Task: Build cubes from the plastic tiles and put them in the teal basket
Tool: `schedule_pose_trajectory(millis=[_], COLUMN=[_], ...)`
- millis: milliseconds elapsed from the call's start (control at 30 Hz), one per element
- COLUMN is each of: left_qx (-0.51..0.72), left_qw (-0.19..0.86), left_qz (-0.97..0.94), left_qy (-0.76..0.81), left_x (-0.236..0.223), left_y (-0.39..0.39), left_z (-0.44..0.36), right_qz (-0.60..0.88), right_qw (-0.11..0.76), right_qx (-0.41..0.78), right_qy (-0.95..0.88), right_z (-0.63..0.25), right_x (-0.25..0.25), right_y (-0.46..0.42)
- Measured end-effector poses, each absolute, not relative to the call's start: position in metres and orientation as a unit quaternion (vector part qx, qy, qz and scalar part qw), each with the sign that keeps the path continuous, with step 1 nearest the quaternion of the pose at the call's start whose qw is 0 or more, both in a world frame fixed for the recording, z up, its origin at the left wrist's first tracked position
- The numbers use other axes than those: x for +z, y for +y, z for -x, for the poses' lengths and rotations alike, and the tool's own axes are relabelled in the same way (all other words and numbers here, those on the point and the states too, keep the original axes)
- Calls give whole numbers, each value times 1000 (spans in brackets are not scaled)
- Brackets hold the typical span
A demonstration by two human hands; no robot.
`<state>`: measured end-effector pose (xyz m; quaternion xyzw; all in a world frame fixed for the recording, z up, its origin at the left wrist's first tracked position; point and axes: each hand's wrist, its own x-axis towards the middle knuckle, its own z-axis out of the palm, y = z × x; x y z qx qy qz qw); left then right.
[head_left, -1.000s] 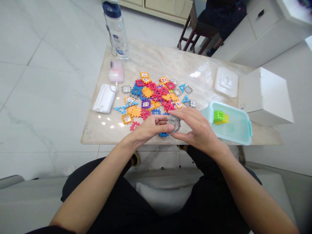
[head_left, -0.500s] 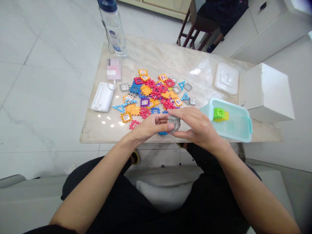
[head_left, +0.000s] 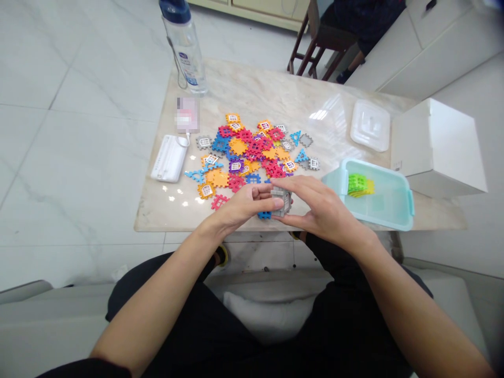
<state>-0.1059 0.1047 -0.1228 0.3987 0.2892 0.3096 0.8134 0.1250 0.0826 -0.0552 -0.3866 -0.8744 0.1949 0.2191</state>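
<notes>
A stack of grey interlocking tiles (head_left: pixel 282 201) with window cut-outs is held between both hands near the table's front edge. My left hand (head_left: pixel 244 203) grips it from the left, its thumb across the near face. From the right, my right hand (head_left: pixel 321 205) closes on the stack, fingers at its top and thumb below. Just beyond lies a loose heap of building tiles (head_left: pixel 254 148) in red, orange, blue, purple and grey. A blue tile (head_left: pixel 264 215) shows partly under the hands.
At the right stands a teal bin (head_left: pixel 388 207) with green and yellow tiles (head_left: pixel 359 185) inside. Behind it are a clear lid (head_left: pixel 370 126) and a white box (head_left: pixel 437 147). On the left are a water bottle (head_left: pixel 185 52) and a white power bank (head_left: pixel 169 159). Someone sits on a stool (head_left: pixel 334 39) beyond.
Both hands keep hold of the grey stack, which is turned slightly so more of its windowed face shows. The whole view has shifted a little.
</notes>
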Motion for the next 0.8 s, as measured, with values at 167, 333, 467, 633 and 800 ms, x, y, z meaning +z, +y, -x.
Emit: schedule_pose_trajectory(millis=[167, 333, 467, 633, 800], left_qx=[311, 329, 333, 333, 327], left_qw=[835, 845, 845, 845, 842], left_qz=[-360, -330, -329, -332, -337], left_qy=[276, 261, 257, 256, 264], left_x=[-121, -121, -122, -122, -124], left_y=[105, 107, 108, 107, 105], left_z=[104, 102, 101, 101, 100], right_qz=[402, 407, 405, 401, 402], right_qw=[214, 242, 255, 256, 260], right_qx=[204, 191, 185, 175, 175], right_qy=[-867, -860, -858, -862, -860], right_z=[-125, -126, -126, -127, -128], right_x=[-53, -55, -58, -59, -60], right_y=[83, 86, 86, 87, 88])
